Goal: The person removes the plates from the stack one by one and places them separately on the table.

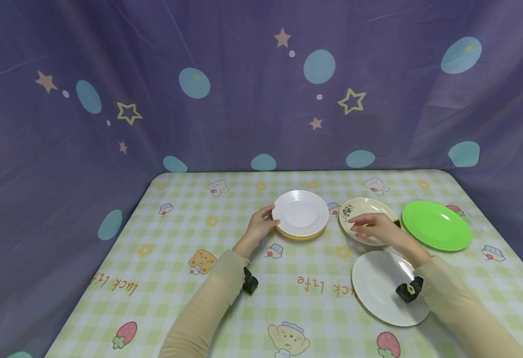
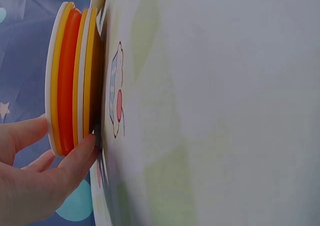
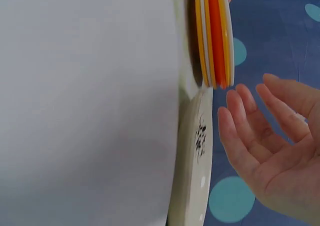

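A stack of plates (image 1: pixel 300 214) has a white plate on top, with orange, yellow and white rims layered below it in the left wrist view. My left hand (image 1: pixel 261 226) holds the stack's left edge, its fingers and thumb (image 2: pixel 82 153) against the rims. My right hand (image 1: pixel 375 228) holds nothing; its fingers are apart and slightly bent, above a cream plate (image 1: pixel 368 205) with a dark floral print. In the right wrist view, the right hand (image 3: pixel 280 141) stands apart from both the stack (image 3: pixel 215 36) and the cream plate (image 3: pixel 192 176).
A green plate (image 1: pixel 438 226) lies at the far right. Nearer to me, a large white plate (image 1: pixel 377 288) lies partly under my right forearm. A checked, printed cloth (image 1: pixel 225 308) covers the table, and a purple curtain (image 1: pixel 243 129) hangs behind it.
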